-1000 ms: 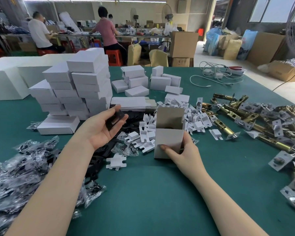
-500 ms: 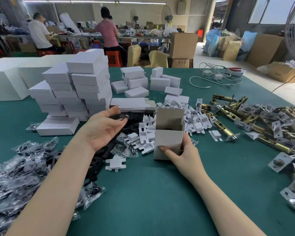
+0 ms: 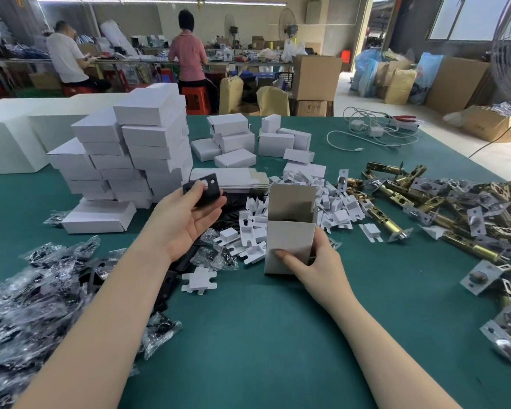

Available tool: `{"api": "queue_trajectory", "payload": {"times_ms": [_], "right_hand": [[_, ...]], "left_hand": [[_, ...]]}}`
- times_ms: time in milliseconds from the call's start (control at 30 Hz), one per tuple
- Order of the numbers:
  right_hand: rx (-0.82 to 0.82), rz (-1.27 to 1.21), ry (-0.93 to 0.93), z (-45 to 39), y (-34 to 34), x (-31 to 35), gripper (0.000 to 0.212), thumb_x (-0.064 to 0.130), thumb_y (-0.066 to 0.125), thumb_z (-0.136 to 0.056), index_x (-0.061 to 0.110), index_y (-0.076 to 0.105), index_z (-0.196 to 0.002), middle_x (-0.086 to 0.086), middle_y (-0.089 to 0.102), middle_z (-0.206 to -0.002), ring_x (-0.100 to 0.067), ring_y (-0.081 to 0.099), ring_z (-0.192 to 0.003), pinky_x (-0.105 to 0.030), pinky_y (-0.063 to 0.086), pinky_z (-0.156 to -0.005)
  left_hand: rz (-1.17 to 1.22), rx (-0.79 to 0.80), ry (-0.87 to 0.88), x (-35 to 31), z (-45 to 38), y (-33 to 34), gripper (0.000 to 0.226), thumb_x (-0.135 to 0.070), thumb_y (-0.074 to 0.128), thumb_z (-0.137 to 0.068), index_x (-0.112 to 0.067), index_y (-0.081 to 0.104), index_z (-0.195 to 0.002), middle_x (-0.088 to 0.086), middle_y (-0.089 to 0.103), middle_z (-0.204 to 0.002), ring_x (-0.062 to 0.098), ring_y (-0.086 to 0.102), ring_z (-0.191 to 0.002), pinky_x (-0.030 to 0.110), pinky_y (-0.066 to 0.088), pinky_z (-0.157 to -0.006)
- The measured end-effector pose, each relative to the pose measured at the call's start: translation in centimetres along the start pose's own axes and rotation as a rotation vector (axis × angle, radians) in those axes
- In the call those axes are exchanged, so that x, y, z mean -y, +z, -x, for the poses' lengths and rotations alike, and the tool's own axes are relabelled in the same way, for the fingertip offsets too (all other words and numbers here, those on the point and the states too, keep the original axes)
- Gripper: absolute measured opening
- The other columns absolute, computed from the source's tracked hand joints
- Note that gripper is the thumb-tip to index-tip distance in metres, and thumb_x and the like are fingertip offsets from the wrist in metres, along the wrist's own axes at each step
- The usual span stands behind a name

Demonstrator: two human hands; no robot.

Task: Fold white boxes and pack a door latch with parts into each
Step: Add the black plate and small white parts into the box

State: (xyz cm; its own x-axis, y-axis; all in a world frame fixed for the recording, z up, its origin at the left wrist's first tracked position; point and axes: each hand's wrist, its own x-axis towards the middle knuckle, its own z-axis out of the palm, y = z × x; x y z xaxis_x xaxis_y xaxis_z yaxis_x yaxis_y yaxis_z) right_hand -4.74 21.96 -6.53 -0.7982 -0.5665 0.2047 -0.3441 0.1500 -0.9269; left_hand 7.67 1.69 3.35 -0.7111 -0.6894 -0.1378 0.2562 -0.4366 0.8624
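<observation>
An upright white box (image 3: 288,243) with its top flap open stands on the green table (image 3: 263,335). My right hand (image 3: 313,261) grips its lower right side. My left hand (image 3: 183,216) is raised to the left of the box and pinches a black plate (image 3: 205,187) with a round hole between thumb and fingers. Brass door latches (image 3: 443,208) lie in a heap to the right. White cardboard inserts (image 3: 316,208) are piled behind and beside the box. Black plates in clear bags (image 3: 36,293) cover the left front.
A tall stack of closed white boxes (image 3: 130,160) stands at the left. More white boxes (image 3: 248,140) and flat box blanks (image 3: 230,178) lie behind. A white cable with chargers (image 3: 372,131) is at the far right. Two people work at a distant bench.
My left hand dipped toward the black parts, then rose with a black plate held up at the fingertips. The right hand and the box stayed put.
</observation>
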Motion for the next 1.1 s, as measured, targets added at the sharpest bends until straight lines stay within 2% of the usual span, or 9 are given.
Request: {"api": "queue_trajectory", "payload": {"times_ms": [133,300,400,467,533,600,833,933,1100], "right_hand": [[-0.003,0.004,-0.009,0.0,0.0,0.2,0.051,0.041,0.079,-0.076,0.052,0.047,-0.114,0.028,0.065,-0.099,0.010,0.061,-0.090,-0.007,0.046,-0.065],[-0.001,-0.005,-0.016,-0.1,0.0,0.1,0.056,0.043,0.080,-0.075,0.044,0.049,-0.122,0.026,0.066,-0.101,0.007,0.062,-0.091,-0.015,0.051,-0.071],[0.004,-0.009,-0.030,0.0,0.0,0.2,0.053,0.047,0.080,-0.073,0.045,0.050,-0.118,0.032,0.065,-0.099,0.006,0.062,-0.091,-0.013,0.050,-0.070],[0.000,-0.012,-0.034,0.1,0.0,0.2,0.052,0.048,0.080,-0.073,0.047,0.050,-0.116,0.032,0.065,-0.099,0.005,0.062,-0.091,-0.013,0.051,-0.070],[-0.007,-0.005,-0.035,0.1,-0.1,0.2,0.050,0.048,0.080,-0.074,0.048,0.050,-0.113,0.030,0.065,-0.098,0.005,0.062,-0.090,-0.012,0.050,-0.069],[-0.009,0.008,-0.037,0.0,-0.1,0.2,0.045,0.047,0.079,-0.075,0.049,0.050,-0.109,0.031,0.065,-0.097,0.006,0.062,-0.089,-0.010,0.048,-0.066],[0.000,0.022,-0.038,-0.1,-0.1,0.0,0.051,0.047,0.077,-0.077,0.043,0.050,-0.119,0.022,0.065,-0.102,0.007,0.060,-0.088,-0.016,0.050,-0.068],[-0.001,0.023,-0.029,-0.1,-0.1,0.0,0.051,0.051,0.077,-0.074,0.048,0.049,-0.117,0.022,0.066,-0.100,0.005,0.061,-0.088,-0.019,0.052,-0.070],[0.000,0.024,-0.034,0.0,-0.1,0.3,0.054,0.063,0.072,-0.066,0.050,0.048,-0.114,0.023,0.066,-0.099,0.005,0.061,-0.089,-0.018,0.050,-0.069]], "left_hand": [[-0.104,0.019,0.115,0.4,0.4,1.0,0.012,-0.016,0.053,-0.101,-0.011,0.058,-0.110,0.003,0.075,-0.097,0.017,0.074,-0.088,0.024,0.060,-0.068],[-0.361,0.248,0.149,-0.3,1.0,4.2,0.022,-0.006,0.057,-0.097,-0.018,0.049,-0.113,0.008,0.066,-0.115,0.017,0.074,-0.091,0.020,0.056,-0.064],[-0.859,0.355,0.414,-0.9,1.3,6.6,0.031,-0.011,0.068,-0.090,-0.028,0.047,-0.107,-0.003,0.063,-0.107,0.016,0.073,-0.076,0.021,0.056,-0.056],[-1.204,0.499,0.595,-1.0,1.4,7.8,0.030,-0.014,0.072,-0.086,-0.026,0.055,-0.108,-0.006,0.064,-0.098,0.018,0.070,-0.080,0.022,0.057,-0.064],[-1.504,0.630,0.664,-0.9,1.5,8.8,0.025,-0.016,0.071,-0.087,-0.026,0.066,-0.109,-0.010,0.064,-0.092,0.014,0.064,-0.085,0.028,0.054,-0.077],[-1.698,0.723,0.672,-0.7,1.6,9.5,0.026,-0.018,0.066,-0.090,-0.029,0.070,-0.113,-0.019,0.059,-0.086,0.008,0.057,-0.084,0.028,0.048,-0.077],[-1.500,0.530,0.777,-1.2,1.1,9.5,0.037,-0.008,0.060,-0.093,-0.021,0.063,-0.127,-0.001,0.067,-0.115,0.009,0.061,-0.097,0.028,0.049,-0.088],[-1.610,0.616,0.700,-1.1,0.7,9.1,0.035,-0.010,0.065,-0.091,-0.024,0.063,-0.123,-0.009,0.064,-0.100,-0.010,0.053,-0.074,0.003,0.039,-0.069],[-1.634,0.763,0.593,-0.4,0.7,9.3,0.026,-0.010,0.064,-0.092,-0.021,0.067,-0.115,-0.021,0.059,-0.088,-0.021,0.053,-0.074,-0.003,0.038,-0.069]]}}
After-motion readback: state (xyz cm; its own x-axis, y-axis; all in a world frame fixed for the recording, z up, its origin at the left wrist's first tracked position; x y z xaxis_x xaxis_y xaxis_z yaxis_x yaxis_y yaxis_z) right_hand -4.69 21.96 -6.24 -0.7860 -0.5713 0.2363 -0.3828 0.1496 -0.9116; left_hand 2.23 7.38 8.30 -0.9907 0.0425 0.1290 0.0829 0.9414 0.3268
